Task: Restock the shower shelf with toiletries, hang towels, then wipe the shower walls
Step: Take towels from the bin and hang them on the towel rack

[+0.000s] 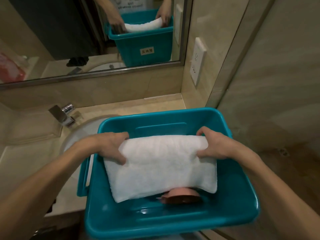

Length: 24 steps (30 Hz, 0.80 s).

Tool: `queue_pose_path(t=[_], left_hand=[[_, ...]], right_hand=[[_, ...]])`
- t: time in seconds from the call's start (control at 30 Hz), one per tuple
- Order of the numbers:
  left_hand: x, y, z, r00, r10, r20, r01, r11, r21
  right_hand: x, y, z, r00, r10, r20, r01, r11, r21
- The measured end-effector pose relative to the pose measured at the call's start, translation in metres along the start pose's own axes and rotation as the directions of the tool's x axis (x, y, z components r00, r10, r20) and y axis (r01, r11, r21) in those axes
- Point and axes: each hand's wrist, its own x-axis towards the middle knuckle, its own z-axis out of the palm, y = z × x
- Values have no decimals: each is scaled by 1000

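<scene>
A folded white towel (161,168) sits inside a teal plastic bin (173,220) on the vanity counter. My left hand (110,146) grips the towel's far left corner, thumb on top and fingers underneath. My right hand (214,144) grips its far right corner the same way. The towel's near edge hangs down into the bin. A pink object (181,196) peeks out from under the towel on the bin's floor; most of it is hidden.
The bin stands partly over a white sink (78,134) with a chrome faucet (64,115) at the left. A mirror (52,40) fills the wall behind. A wall socket (198,61) is at the right, beside a glass shower panel (277,84).
</scene>
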Motion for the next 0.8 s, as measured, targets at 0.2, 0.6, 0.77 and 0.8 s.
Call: queue_pose_path(t=[0.2,0.6,0.77,0.8], left_hand=[[-59,-8,-36,902,-144,-407,5,946,-324],[-98,-27,-62,602,-387,-698,-650,271,-710],[-100,-40,-57,626,-225,-747,-719,203,-664],[-103,-42,-56,618,-195,-761,-739,187,-648]], right_hand=[[-16,-15,-31,938,-62,-341,169,941,293],[-75,-89,-44,571,208,-794,541,632,555],[-116,-122,-17,421,336,-842,549,645,532],[-127,-129,-9,388,358,-849,550,649,525]])
